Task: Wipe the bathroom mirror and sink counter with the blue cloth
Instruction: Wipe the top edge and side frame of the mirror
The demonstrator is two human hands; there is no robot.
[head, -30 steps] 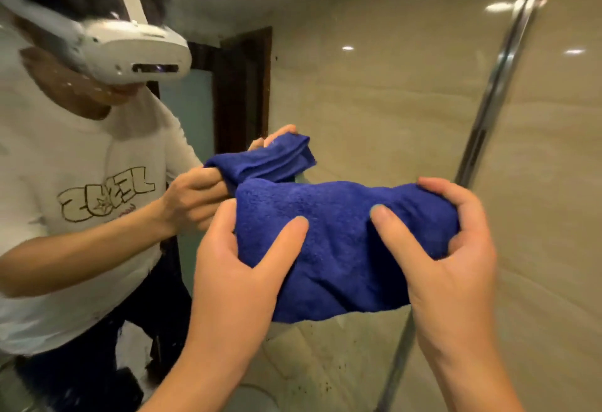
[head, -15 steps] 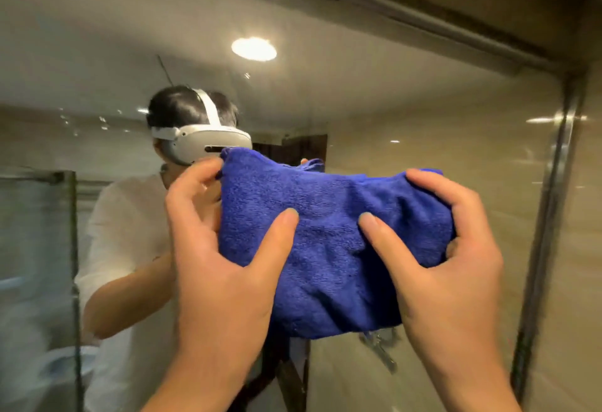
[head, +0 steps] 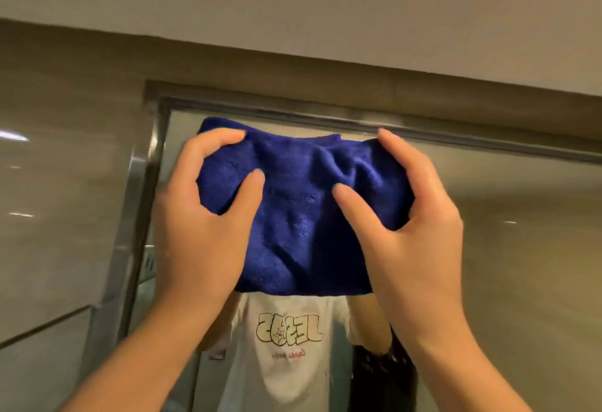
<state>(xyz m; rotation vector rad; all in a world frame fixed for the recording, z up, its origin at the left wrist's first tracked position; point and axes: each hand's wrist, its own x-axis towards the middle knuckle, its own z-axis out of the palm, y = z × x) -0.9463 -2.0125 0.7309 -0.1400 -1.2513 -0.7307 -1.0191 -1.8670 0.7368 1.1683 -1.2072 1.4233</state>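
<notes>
The blue cloth [head: 303, 216] is spread against the bathroom mirror [head: 505, 232] close under its top frame. My left hand [head: 202, 226] grips the cloth's left side, fingers curled over the top edge and thumb pressed on the front. My right hand [head: 407, 226] grips the right side the same way. The cloth's upper left corner lies near the mirror's top left corner. The sink counter is out of view.
A metal frame [head: 136, 216] runs along the mirror's left and top edges. Glossy beige wall tiles [head: 58, 200] lie to the left and the ceiling [head: 293, 4] is above. The mirror reflects a person's white printed shirt [head: 286, 346] below the cloth.
Both hands have carried the cloth upward and to the left along the mirror, from its right side to just under the top frame. The view has tilted up with them.
</notes>
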